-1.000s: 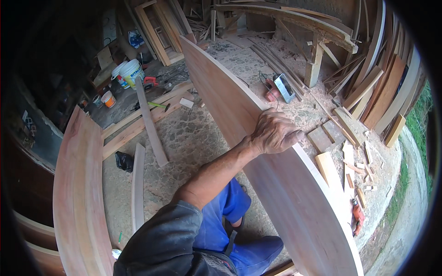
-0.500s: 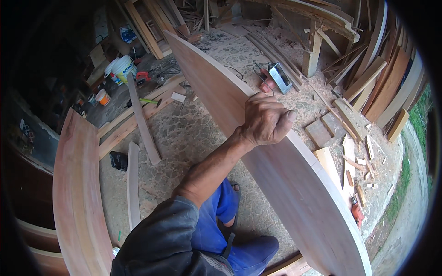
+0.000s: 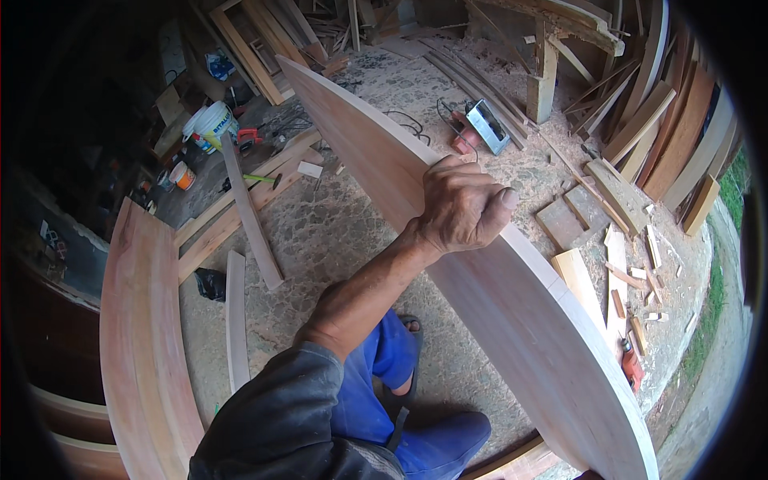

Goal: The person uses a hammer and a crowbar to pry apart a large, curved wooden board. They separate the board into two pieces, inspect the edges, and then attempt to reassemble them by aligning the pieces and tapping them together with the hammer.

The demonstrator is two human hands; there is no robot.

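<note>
My left hand [image 3: 468, 204] is closed over the upper edge of a long, curved wooden panel [image 3: 512, 336], its thumb lying toward the right. The panel stands tilted on edge, running from the far upper left to the near lower right. Its pale edge faces up and its broad reddish-brown side faces me. My right hand is not seen; a small brown patch under the panel at the lower border is too little to make out. Behind the panel, on the floor, lies a power tool with a flat metal base [image 3: 486, 128].
Another curved wooden panel [image 3: 148, 344] stands at the left, beside a narrow strip [image 3: 237, 320]. Planks and a green-handled hammer [image 3: 260, 178] lie farther back near white buckets [image 3: 214, 122]. Offcuts [image 3: 614, 280] and a red tool [image 3: 631, 366] are at the right.
The view has shifted slightly, so the floor things sit a little farther right. The panel's near end has also moved a little right in view; my left hand keeps its grip.
</note>
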